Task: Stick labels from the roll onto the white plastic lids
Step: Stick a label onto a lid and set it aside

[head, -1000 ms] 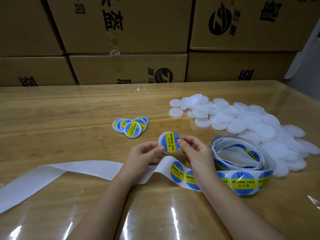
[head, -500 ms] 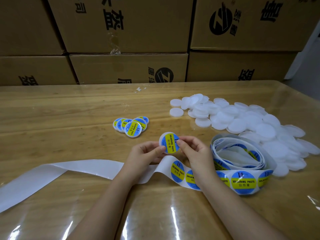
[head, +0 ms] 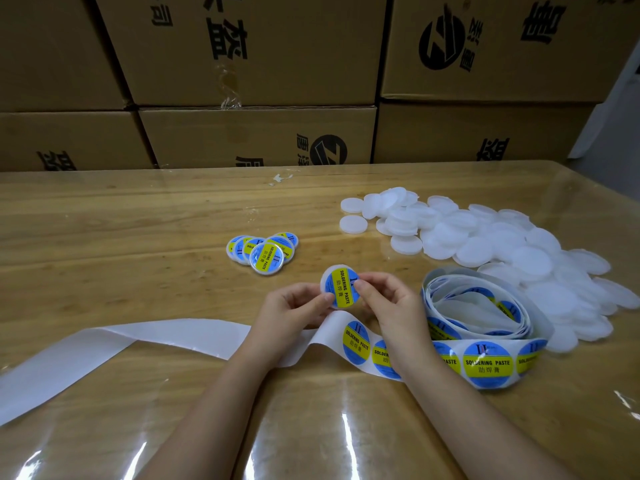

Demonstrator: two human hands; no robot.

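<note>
Both left hand (head: pixel 294 306) and right hand (head: pixel 389 303) pinch one round lid (head: pixel 325 282) (glossy blue-yellow label (head: pixel 343 285)).

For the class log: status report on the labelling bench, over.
Left hand and right hand both pinch one labelled lid. Label roll by right wrist, blank lids beyond. Spent backing strip under both wrists, not blocking.

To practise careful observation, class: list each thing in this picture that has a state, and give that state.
Held lid: labelled, pinched by both hands.
Left hand: grips its left edge.
Right hand: pinches its right edge.
Labelled lids: overlapping pile.
Plain lids: loose heap, unlabelled.
Roll: partly unwound.
Backing strip: bare, trailing left.
Boxes: closed, stacked.
</note>
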